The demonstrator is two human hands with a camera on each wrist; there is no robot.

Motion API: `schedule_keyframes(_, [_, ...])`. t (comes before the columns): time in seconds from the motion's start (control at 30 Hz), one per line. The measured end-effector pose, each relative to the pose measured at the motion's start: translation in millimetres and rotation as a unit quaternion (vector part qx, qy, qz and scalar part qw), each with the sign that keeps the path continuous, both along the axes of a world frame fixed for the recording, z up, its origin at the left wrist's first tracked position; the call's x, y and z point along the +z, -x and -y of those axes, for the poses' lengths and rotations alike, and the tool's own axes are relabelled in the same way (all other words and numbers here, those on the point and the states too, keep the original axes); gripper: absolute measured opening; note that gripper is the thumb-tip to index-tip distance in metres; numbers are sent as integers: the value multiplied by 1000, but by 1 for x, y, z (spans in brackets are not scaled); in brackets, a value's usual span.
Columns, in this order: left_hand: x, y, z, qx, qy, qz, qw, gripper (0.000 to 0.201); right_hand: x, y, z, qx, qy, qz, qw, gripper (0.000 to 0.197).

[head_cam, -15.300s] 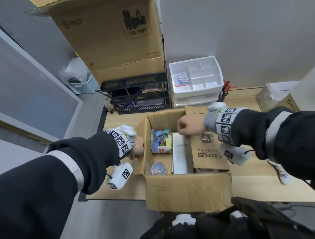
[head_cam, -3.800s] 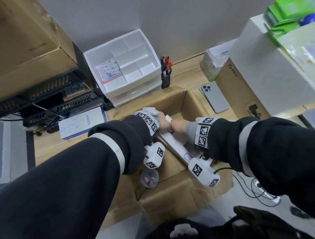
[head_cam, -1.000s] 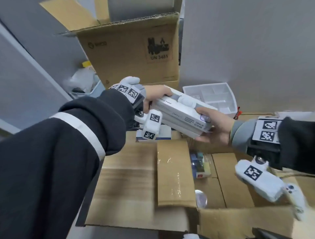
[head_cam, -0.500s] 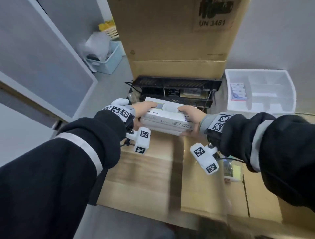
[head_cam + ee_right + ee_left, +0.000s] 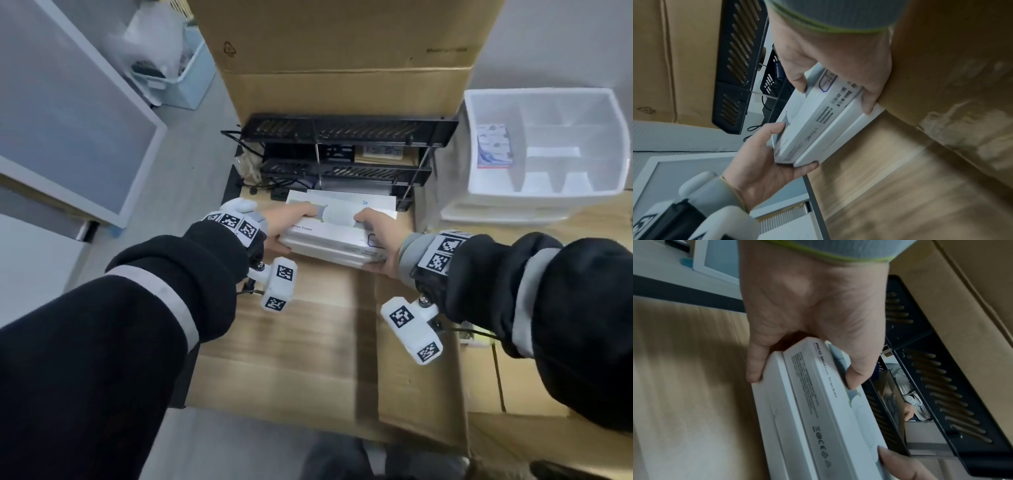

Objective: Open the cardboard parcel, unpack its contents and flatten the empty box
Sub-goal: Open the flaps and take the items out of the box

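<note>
Two stacked white product boxes point(image 5: 332, 240) hang just above the wooden desk, in front of a black rack. My left hand point(image 5: 287, 229) grips their left end, thumb on top and fingers underneath. My right hand point(image 5: 378, 241) grips the right end the same way. The left wrist view shows the stack point(image 5: 818, 410) pinched in my left hand point(image 5: 803, 378). In the right wrist view my right hand point(image 5: 834, 94) clamps the stack point(image 5: 818, 129). The open cardboard parcel point(image 5: 421, 387) lies below my right forearm, its flap spread over the desk.
The black rack point(image 5: 342, 130) carries a large brown carton point(image 5: 342, 41). Another flat white box point(image 5: 346, 202) lies on the desk behind the held stack. A white compartment tray point(image 5: 548, 144) stands at the right. Left of the desk are a grey partition point(image 5: 68, 113) and a blue bin point(image 5: 181, 78).
Both hands have carried the white boxes from high above the parcel down and away, to just over the desk in front of the black rack. The grip is unchanged.
</note>
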State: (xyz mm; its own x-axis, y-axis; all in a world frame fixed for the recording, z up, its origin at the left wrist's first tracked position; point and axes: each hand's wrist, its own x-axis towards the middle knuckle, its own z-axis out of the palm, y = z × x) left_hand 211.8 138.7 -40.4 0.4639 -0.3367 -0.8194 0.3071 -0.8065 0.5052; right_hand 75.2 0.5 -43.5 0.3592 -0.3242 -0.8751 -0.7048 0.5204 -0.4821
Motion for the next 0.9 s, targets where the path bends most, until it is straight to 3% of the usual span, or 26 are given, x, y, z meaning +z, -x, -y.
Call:
schedule_keyframes(0.23, [0, 6, -7, -29, -15, -92, 995, 22, -5, 11, 2, 35, 6, -30, 999, 27])
schedule_keyframes(0.33, [-15, 16, 1, -7, -16, -112, 994, 33, -12, 15, 9, 28, 5, -41, 999, 24])
schedule_keyframes(0.43, [-34, 22, 7, 24, -5, -97, 995, 49, -13, 15, 15, 14, 1, -43, 999, 13])
schedule_keyframes(0.57, [-52, 27, 11, 76, 21, -79, 994, 34, -21, 8, 20, 41, 32, -57, 997, 15])
schedule_keyframes(0.63, [-63, 28, 12, 89, 15, -67, 994, 36, -32, 6, 23, 73, 56, -64, 994, 18])
schedule_keyframes(0.77, [-81, 31, 14, 112, 11, -45, 993, 59, -42, 9, 31, 141, 60, -52, 987, 19])
schedule_keyframes(0.9, [-84, 32, 12, 101, 0, -26, 995, 59, -47, 4, 34, 218, 96, -76, 968, 25])
